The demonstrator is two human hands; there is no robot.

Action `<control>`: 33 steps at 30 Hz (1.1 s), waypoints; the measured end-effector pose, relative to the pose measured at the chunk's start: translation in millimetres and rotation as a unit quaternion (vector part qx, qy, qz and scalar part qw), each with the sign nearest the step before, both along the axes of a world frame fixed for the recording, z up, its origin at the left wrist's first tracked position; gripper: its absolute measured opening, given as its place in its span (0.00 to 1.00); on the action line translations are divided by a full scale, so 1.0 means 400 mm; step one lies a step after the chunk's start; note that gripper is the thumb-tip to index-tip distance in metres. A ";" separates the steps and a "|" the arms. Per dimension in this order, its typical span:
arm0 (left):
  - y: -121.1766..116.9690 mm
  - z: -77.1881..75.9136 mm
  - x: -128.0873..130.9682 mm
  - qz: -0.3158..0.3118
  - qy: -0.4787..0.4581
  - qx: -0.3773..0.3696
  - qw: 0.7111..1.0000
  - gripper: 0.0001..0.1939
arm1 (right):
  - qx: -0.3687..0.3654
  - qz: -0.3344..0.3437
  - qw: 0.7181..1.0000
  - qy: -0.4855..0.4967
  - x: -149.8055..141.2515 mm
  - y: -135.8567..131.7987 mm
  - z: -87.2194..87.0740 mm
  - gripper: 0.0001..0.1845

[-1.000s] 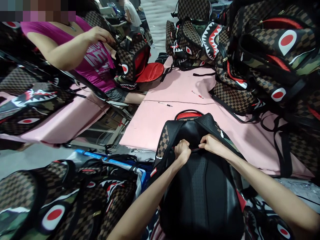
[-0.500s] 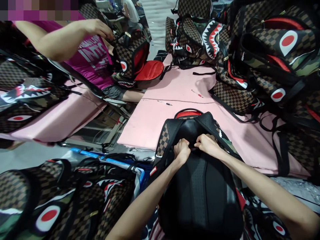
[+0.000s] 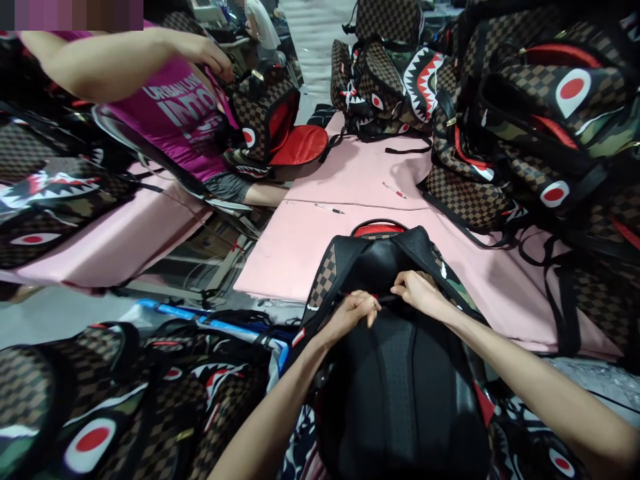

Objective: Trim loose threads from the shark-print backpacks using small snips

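In the head view, a checkered backpack [image 3: 400,400] stands directly before you, its black padded back panel facing you and its upper end, with a red-lined top handle, overlapping the near edge of the pink-covered desk [image 3: 280,253]. Your right hand [image 3: 420,292] has a narrow grip, thumb and fingertips pinched on the edge above the back panel. Your left hand [image 3: 354,312] lies just beside it at the same edge, fingers loosely curled; whether its grip holds any material cannot be told. Beyond the handle, a dark-tipped pen [image 3: 329,208] and a red pen [image 3: 395,191] lie apart on the desk. To the right, shark-mouth backpacks [image 3: 465,193] are heaped along the desk; at lower left, more eye-printed backpacks [image 3: 95,427] lie crowded together. At upper left, a seated co-worker in a purple shirt [image 3: 175,120] has one forearm raised near an open backpack with a red lining [image 3: 300,145].
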State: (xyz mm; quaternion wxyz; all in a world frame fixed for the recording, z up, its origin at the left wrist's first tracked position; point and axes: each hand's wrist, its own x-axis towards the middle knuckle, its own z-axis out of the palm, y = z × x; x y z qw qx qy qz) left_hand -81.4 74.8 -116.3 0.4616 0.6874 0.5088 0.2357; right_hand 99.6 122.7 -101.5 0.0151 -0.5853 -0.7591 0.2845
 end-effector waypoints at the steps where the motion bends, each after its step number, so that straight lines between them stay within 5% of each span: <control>1: -0.001 0.008 -0.011 -0.030 -0.038 -0.008 0.999 0.28 | 0.004 0.000 1.000 0.000 0.001 0.000 0.000 0.08; 3: 0.009 0.014 -0.017 0.020 -0.026 -0.005 0.999 0.30 | 0.012 0.004 1.000 -0.001 0.000 0.000 0.001 0.07; 6: 0.038 0.006 0.009 0.131 0.103 0.035 0.985 0.17 | 0.025 0.020 0.999 -0.009 -0.002 -0.004 0.007 0.07; 12: 0.065 0.003 0.057 0.077 0.264 0.029 0.961 0.11 | 0.104 0.044 0.991 -0.069 0.027 -0.031 0.026 0.07; 22: 0.064 -0.003 0.103 0.071 0.262 0.029 0.962 0.10 | 0.159 0.041 0.983 -0.088 0.059 -0.033 -0.006 0.04; 26: 0.044 0.023 0.079 0.104 0.165 0.033 0.980 0.11 | 0.174 0.013 0.984 -0.046 0.067 -0.035 -0.009 0.05; 28: 0.021 0.067 0.046 0.064 0.079 0.019 0.995 0.14 | 0.175 0.001 0.984 -0.025 0.072 -0.037 -0.010 0.06; 30: -0.005 0.117 0.013 -0.067 0.012 -0.019 0.998 0.21 | 0.174 -0.006 0.985 -0.009 0.076 -0.038 -0.011 0.07; 32: -0.023 0.152 -0.005 -0.183 0.019 -0.037 0.982 0.25 | 0.169 -0.011 0.986 -0.006 0.077 -0.038 -0.011 0.07; 33: -0.028 0.158 -0.006 -0.191 0.061 -0.014 0.980 0.24 | 0.167 -0.014 0.986 -0.007 0.076 -0.037 -0.010 0.07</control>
